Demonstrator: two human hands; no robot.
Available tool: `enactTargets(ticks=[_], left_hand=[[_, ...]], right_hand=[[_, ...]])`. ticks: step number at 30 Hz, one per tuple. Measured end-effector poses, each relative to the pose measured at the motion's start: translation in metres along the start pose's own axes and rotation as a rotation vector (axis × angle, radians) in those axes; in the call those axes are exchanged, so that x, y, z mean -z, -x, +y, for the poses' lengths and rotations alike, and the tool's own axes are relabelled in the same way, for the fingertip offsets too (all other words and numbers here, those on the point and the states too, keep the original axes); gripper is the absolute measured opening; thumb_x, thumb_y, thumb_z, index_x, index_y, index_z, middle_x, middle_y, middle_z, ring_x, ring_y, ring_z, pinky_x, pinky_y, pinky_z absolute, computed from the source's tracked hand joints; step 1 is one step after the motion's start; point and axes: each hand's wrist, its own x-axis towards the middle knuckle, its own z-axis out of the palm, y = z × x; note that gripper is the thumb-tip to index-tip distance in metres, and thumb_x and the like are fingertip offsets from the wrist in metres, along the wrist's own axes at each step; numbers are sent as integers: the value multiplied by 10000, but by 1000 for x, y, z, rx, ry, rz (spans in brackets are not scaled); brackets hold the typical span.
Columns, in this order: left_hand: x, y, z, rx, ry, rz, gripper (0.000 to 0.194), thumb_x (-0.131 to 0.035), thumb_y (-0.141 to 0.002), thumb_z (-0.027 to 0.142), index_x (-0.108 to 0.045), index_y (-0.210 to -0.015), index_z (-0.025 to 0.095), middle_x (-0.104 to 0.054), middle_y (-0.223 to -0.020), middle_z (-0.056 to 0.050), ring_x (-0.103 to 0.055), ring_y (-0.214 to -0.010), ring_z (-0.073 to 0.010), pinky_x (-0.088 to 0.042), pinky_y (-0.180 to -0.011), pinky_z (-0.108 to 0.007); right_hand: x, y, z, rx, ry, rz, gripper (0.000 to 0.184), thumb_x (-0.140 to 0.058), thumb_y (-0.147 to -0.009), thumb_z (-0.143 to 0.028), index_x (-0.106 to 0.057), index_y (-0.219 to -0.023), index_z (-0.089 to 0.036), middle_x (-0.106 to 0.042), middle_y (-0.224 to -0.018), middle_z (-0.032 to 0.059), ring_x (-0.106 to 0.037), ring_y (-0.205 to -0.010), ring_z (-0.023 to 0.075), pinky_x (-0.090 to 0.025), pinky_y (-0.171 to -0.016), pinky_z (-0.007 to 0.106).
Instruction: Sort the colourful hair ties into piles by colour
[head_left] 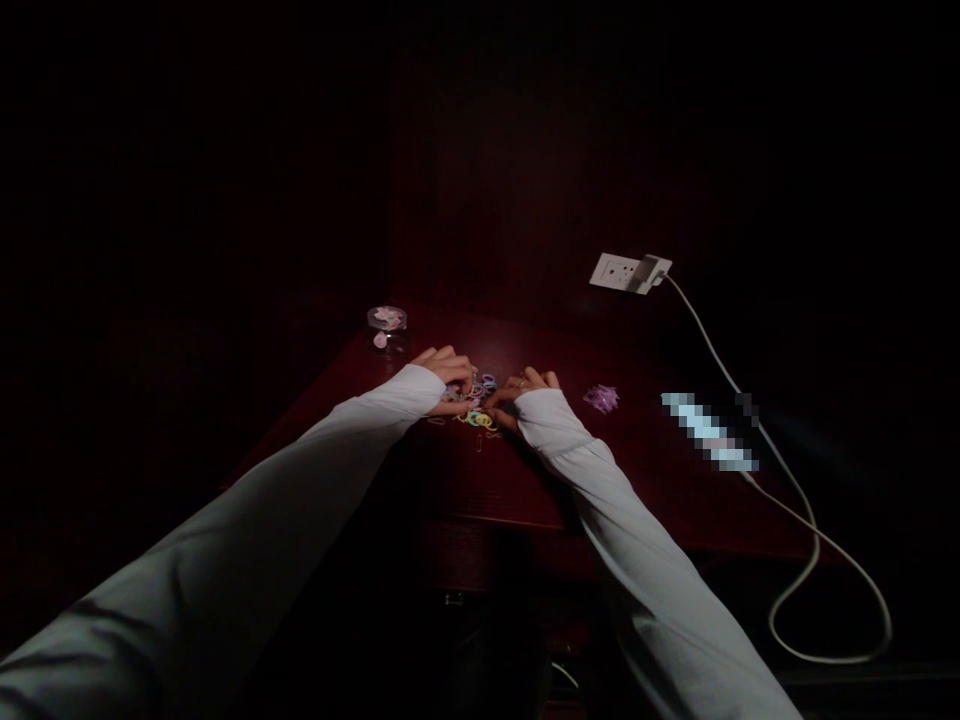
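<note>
A loose pile of small coloured hair ties (pixel 481 419), yellow, green, purple and blue, lies on the dark red table (pixel 465 490). My left hand (pixel 448 374) rests at the pile's left side, its fingers curled down among the rings and its thumb low along the near side. From the right, my right hand (pixel 525 388) reaches into the same pile with bent fingers, and a ring shows on one of them. What lies between the fingertips of either hand is too small and dark to make out. A few thin loops lie just in front of the pile.
A clear round jar (pixel 387 330) with pink pieces stands at the back left. Right of my hands lies a small purple heap (pixel 601 399). A blurred-out phone-like device (pixel 709 432) is on a white cable (pixel 814 540), which loops from a wall socket (pixel 619 273) past the table's right edge.
</note>
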Motion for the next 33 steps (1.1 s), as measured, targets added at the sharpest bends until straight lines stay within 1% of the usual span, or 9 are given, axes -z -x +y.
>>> enactTargets(ticks=[5, 8, 11, 14, 18, 21, 26, 30, 33], left_hand=[[5, 2, -2, -18, 10, -45, 231, -663, -888, 431, -676, -888, 200, -695, -1121, -38, -520, -1018, -228, -313, -834, -339], [5, 1, -3, -28, 16, -44, 237, -651, -894, 434, -676, -884, 199, -694, -1136, -44, -518, -1021, -229, -314, -840, -341], [5, 0, -4, -40, 19, -49, 241, -642, -897, 434, -679, -885, 196, -699, -1116, -48, -517, -1018, -229, -315, -845, -343], [5, -1, -4, -50, 19, -58, 237, -643, -896, 430, -686, -892, 197, -703, -1083, -46, -516, -1011, -228, -314, -842, -341], [7, 0, -3, -51, 24, -54, 222, -635, -904, 420, -694, -900, 206, -704, -1120, -39, -517, -1022, -228, -314, -851, -340], [7, 1, -3, -38, 20, -47, 195, -638, -900, 391, -696, -902, 204, -703, -1152, -40, -521, -1038, -232, -312, -860, -345], [8, 2, -5, -18, 13, -57, 151, -628, -887, 328, -700, -937, 205, -702, -1149, -41, -521, -1030, -233, -312, -863, -354], [6, 2, -6, -15, 17, -62, 157, -619, -873, 310, -704, -964, 213, -693, -1138, -44, -517, -1030, -240, -324, -875, -362], [5, 1, -5, -8, 27, -54, 163, -620, -880, 322, -701, -977, 220, -695, -1129, -39, -522, -1029, -239, -327, -880, -361]], right_hand=[[2, -2, -7, 7, -43, -9, 205, -609, -971, -369, -795, -984, -286, -743, -1022, 50, -488, -964, 243, -242, -869, 378], [-3, -3, -11, 7, -66, -21, 185, -651, -948, -399, -786, -1016, -292, -748, -1073, 47, -488, -980, 246, -242, -891, 383], [-9, -3, -14, -31, -53, -29, 191, -670, -936, -411, -771, -1031, -279, -748, -1101, 57, -491, -1009, 255, -250, -903, 380], [-13, -2, -15, -53, -58, -36, 198, -661, -942, -406, -754, -1048, -267, -750, -1097, 62, -505, -1028, 260, -268, -895, 373], [-14, 0, -15, -67, -70, -35, 184, -629, -963, -382, -744, -1029, -255, -755, -1095, 56, -524, -1037, 264, -282, -900, 378], [-15, 0, -15, -75, -86, -24, 200, -604, -976, -386, -739, -1015, -244, -755, -1067, 64, -533, -1026, 266, -287, -899, 379], [-18, 1, -13, -62, -79, 24, 150, -629, -957, -352, -724, -966, -236, -753, -1004, 49, -534, -992, 247, -284, -875, 359], [-14, 0, -12, -82, -63, 44, 145, -627, -950, -346, -722, -954, -236, -748, -978, 48, -537, -973, 243, -280, -857, 353], [-10, 0, -10, -84, -69, 52, 192, -588, -971, -375, -718, -959, -234, -744, -994, 56, -533, -969, 245, -271, -864, 353]])
